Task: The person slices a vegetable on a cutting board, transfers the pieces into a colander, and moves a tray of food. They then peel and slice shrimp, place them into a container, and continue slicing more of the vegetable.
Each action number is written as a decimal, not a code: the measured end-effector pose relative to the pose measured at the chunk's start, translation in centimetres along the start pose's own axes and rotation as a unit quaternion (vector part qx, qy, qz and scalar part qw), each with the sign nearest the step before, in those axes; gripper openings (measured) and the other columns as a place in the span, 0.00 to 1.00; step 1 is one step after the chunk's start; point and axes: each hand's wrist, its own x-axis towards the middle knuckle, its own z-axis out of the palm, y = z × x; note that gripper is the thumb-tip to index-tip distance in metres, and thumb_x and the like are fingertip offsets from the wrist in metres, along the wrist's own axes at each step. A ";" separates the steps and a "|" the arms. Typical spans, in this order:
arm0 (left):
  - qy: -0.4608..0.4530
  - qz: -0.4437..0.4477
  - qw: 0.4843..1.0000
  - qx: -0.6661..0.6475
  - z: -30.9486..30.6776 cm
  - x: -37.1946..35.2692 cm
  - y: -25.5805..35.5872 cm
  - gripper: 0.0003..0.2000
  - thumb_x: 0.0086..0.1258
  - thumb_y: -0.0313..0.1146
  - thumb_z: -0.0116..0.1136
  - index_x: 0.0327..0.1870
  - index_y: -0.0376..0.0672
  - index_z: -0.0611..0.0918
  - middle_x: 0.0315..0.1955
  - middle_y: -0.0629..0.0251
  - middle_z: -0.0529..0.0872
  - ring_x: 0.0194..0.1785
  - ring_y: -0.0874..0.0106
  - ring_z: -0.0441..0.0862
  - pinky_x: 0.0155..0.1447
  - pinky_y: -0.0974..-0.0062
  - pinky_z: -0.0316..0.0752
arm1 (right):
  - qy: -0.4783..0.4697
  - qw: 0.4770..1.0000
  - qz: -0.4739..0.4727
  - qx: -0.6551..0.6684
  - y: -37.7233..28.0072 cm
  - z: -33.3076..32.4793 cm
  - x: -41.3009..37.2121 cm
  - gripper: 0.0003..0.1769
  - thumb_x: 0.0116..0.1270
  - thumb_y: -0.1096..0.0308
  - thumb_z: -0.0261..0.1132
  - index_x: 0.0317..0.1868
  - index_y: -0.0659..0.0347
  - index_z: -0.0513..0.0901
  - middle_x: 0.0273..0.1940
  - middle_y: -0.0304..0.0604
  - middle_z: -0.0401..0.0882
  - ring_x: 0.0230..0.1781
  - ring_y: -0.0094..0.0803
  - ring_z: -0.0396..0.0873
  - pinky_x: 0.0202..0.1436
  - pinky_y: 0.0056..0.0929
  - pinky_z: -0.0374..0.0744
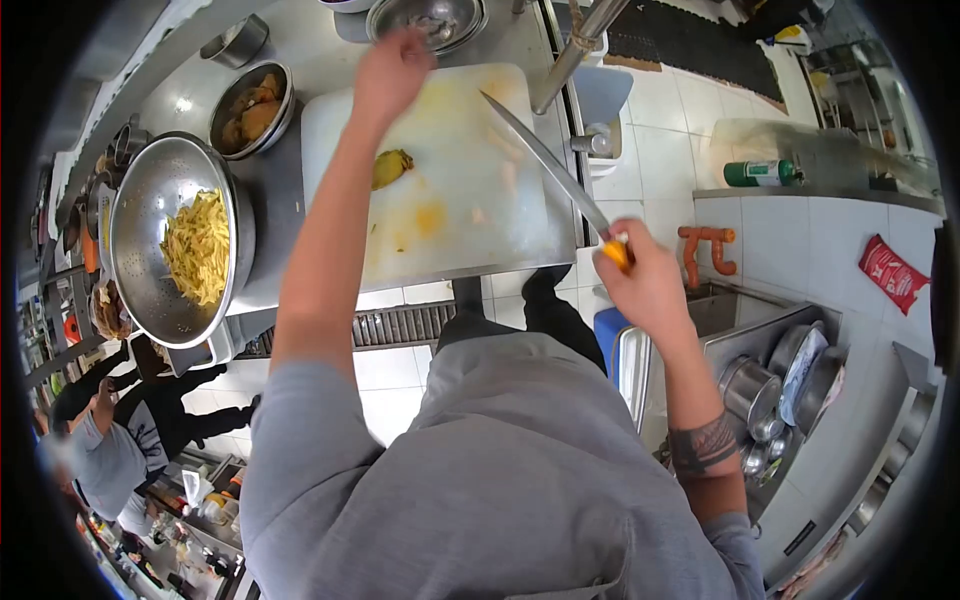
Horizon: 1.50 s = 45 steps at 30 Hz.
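Note:
A white cutting board (470, 170) lies on the steel counter, stained yellow. My left hand (392, 72) reaches over the board's far edge toward a steel bowl (428, 20); what its fingers hold is hidden. My right hand (645, 280) grips the yellow handle of a long knife (545, 160), whose blade slants above the board's right side. A small yellow-green food piece (392, 166) rests on the board beside my left forearm.
A big steel colander (150, 215) of cut fries (198, 247) sits at the left. A bowl of brownish pieces (252, 108) stands behind it. Pots (755, 390) fill a lower shelf at right. Another person (120, 440) works at lower left.

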 end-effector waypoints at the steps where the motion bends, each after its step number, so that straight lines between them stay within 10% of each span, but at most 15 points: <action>1: -0.129 -0.062 0.989 -0.029 -1.2 -4.1 2.1 0.23 0.72 0.46 0.69 0.61 0.40 0.87 0.45 0.54 0.93 0.49 0.55 0.91 0.57 0.60 0.84 | -0.028 0.998 0.049 0.024 1.0 0.0 -1.6 0.18 0.71 0.63 0.70 0.57 0.60 0.79 0.36 0.60 0.87 0.39 0.60 0.89 0.44 0.52 0.84; 3: -0.308 -0.074 0.948 0.035 -0.4 -12.7 4.2 0.20 0.69 0.34 0.66 0.61 0.39 0.87 0.43 0.51 0.92 0.47 0.56 0.90 0.55 0.60 0.84 | -0.056 0.992 0.103 0.048 2.9 0.9 -3.5 0.18 0.71 0.62 0.70 0.57 0.59 0.82 0.34 0.60 0.87 0.37 0.60 0.88 0.43 0.50 0.84; 12: -0.061 -0.120 0.984 -0.115 7.9 -20.1 6.9 0.31 0.61 0.25 0.74 0.69 0.37 0.80 0.47 0.56 0.83 0.42 0.65 0.87 0.53 0.67 0.86 | -0.065 0.992 0.094 0.055 5.4 4.6 -3.3 0.17 0.72 0.62 0.71 0.57 0.61 0.87 0.30 0.58 0.84 0.30 0.52 0.87 0.40 0.44 0.84; 20: -0.096 -0.134 0.974 -0.158 7.1 -19.5 6.7 0.26 0.59 0.29 0.80 0.62 0.39 0.88 0.46 0.58 0.88 0.47 0.68 0.89 0.55 0.70 0.85 | -0.213 0.887 0.237 0.334 6.1 7.0 -3.4 0.09 0.79 0.65 0.66 0.42 0.61 0.85 0.24 0.37 0.78 0.15 0.24 0.75 0.18 0.28 0.73; 30: 0.105 0.096 0.990 -0.026 0.2 1.2 4.3 0.16 0.67 0.31 0.70 0.55 0.42 0.91 0.45 0.51 0.89 0.47 0.54 0.87 0.52 0.58 0.83 | -0.158 0.913 0.120 0.356 -6.8 1.2 9.4 0.14 0.78 0.59 0.66 0.44 0.63 0.83 0.25 0.39 0.79 0.15 0.26 0.75 0.19 0.30 0.72; 35: 0.101 -0.006 0.994 0.029 1.8 6.1 -1.8 0.18 0.72 0.43 0.71 0.51 0.35 0.89 0.46 0.42 0.92 0.53 0.44 0.89 0.57 0.52 0.82 | -0.113 0.928 0.126 0.331 -6.4 -0.1 9.1 0.14 0.80 0.58 0.65 0.43 0.62 0.82 0.25 0.37 0.78 0.16 0.25 0.75 0.19 0.28 0.72; 41: -0.154 0.303 0.941 -0.017 6.7 -6.1 1.5 0.21 0.70 0.20 0.59 0.64 0.45 0.86 0.62 0.58 0.86 0.58 0.55 0.86 0.65 0.59 0.80 | -0.079 0.942 0.153 0.289 2.5 2.8 -1.2 0.12 0.80 0.63 0.65 0.45 0.64 0.85 0.24 0.36 0.79 0.18 0.21 0.77 0.22 0.27 0.75; 45: -0.210 0.248 0.945 -0.032 8.3 -6.6 3.6 0.24 0.69 0.19 0.59 0.66 0.44 0.85 0.65 0.56 0.83 0.66 0.54 0.82 0.71 0.60 0.78 | -0.079 0.922 0.221 0.307 5.0 3.8 -6.4 0.11 0.81 0.64 0.65 0.42 0.63 0.84 0.23 0.33 0.77 0.17 0.18 0.74 0.21 0.25 0.72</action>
